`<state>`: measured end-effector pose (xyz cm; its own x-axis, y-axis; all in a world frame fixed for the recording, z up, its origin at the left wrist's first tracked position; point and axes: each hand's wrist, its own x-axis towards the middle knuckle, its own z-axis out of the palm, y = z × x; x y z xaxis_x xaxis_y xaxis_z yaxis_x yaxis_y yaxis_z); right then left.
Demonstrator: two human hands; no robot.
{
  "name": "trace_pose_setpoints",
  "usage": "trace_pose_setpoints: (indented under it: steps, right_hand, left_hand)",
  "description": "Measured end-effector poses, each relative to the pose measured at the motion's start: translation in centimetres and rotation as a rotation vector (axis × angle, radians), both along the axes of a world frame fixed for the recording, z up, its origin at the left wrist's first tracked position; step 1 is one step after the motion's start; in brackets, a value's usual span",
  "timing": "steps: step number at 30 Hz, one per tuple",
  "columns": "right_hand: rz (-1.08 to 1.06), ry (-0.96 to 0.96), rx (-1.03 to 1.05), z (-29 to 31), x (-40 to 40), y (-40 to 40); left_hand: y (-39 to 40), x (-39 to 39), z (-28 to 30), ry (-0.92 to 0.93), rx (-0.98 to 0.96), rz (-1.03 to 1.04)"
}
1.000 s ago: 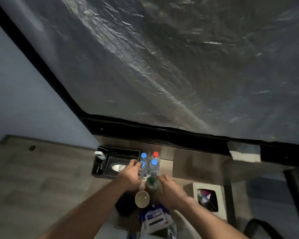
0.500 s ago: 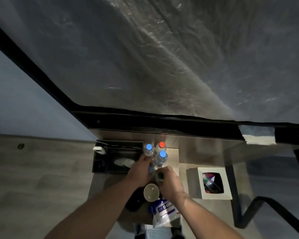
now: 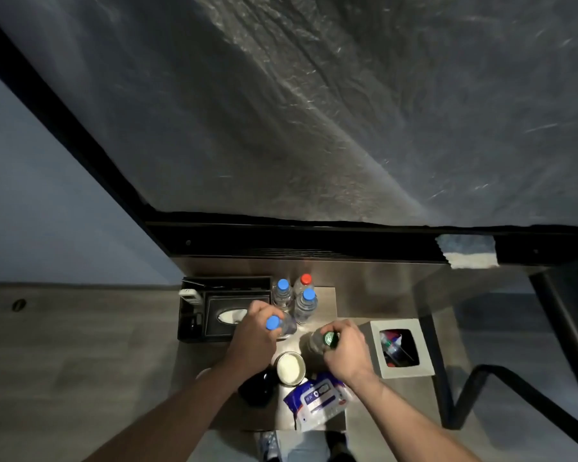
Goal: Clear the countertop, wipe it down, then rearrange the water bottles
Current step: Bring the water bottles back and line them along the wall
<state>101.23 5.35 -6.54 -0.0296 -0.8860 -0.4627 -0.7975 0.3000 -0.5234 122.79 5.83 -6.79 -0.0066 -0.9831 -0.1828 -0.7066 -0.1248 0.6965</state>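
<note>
My left hand [image 3: 252,338] grips a blue-capped water bottle [image 3: 274,323] and tilts it toward me above the countertop [image 3: 354,305]. A green-capped bottle [image 3: 327,338] is held in my right hand [image 3: 347,348], just right of the first. Behind them three bottles stand upright in a cluster: two with blue caps [image 3: 282,290] [image 3: 307,300] and one with a red cap [image 3: 305,281]. A blue and white wipes pack [image 3: 317,398] lies near the front edge, below my right wrist.
A black tray with a tissue box [image 3: 224,311] sits at the left. A round white cup [image 3: 291,367] and a black object [image 3: 259,385] stand in front of my hands. A square white bin [image 3: 401,348] with rubbish is on the floor at the right, next to black metal legs [image 3: 474,388].
My left hand has lifted a blue-capped bottle out of the cluster and tilted it toward me. My right hand has drawn the green-capped bottle to the right.
</note>
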Motion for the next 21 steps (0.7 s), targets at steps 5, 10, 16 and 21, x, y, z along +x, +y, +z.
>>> trace_pose_setpoints:
  steps: [5,10,16,21]
  right_hand:
    - [-0.168,-0.089,-0.146,5.6,-0.7,3.5]
    - [-0.204,-0.154,-0.257,10.6,-1.7,6.6]
    - [-0.140,-0.190,-0.270,14.4,-2.8,10.5]
    - [-0.130,-0.211,-0.284,16.4,-4.5,13.6]
  left_hand:
    - [3.5,0.9,6.8,0.240,-0.189,0.072]
    - [6.2,1.5,13.1,0.304,-0.111,0.110]
    - [9.6,0.3,18.7,0.263,-0.069,-0.031]
    - [12.3,-1.4,20.5,0.166,-0.076,-0.121]
